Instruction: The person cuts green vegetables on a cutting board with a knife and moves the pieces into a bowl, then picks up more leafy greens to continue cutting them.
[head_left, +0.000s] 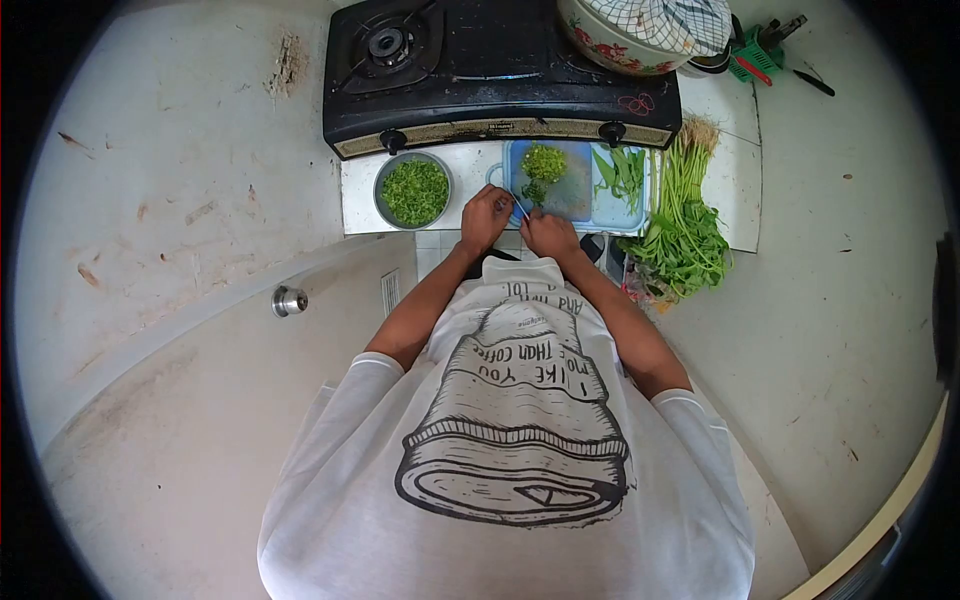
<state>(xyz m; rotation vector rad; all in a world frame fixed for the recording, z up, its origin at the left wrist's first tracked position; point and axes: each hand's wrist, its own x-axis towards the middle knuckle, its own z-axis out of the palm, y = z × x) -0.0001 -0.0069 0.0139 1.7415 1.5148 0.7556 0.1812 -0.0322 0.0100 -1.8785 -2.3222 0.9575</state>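
Observation:
My right hand point(550, 237) is closed around a knife point(520, 206) at the near edge of a blue cutting board point(578, 205). The thin blade points up and left, toward my left hand point(487, 217). That hand has its fingers curled together at the board's left edge, close to the blade; whatever they pinch is too small to make out. On the board sit a pale green chopped pile point(543, 162) and a smaller, darker chopped pile point(535, 192). Whole green leaves point(622, 177) lie at the board's right side.
Left of the board stands a round bowl point(450, 190) filled with chopped greens. A rooted bunch of leafy stems point(690, 200) hangs over the counter's front edge at right. Behind are a black gas stove point(500, 90), a cloth-covered floral pot point(620, 50) and a green utensil basket point(752, 58).

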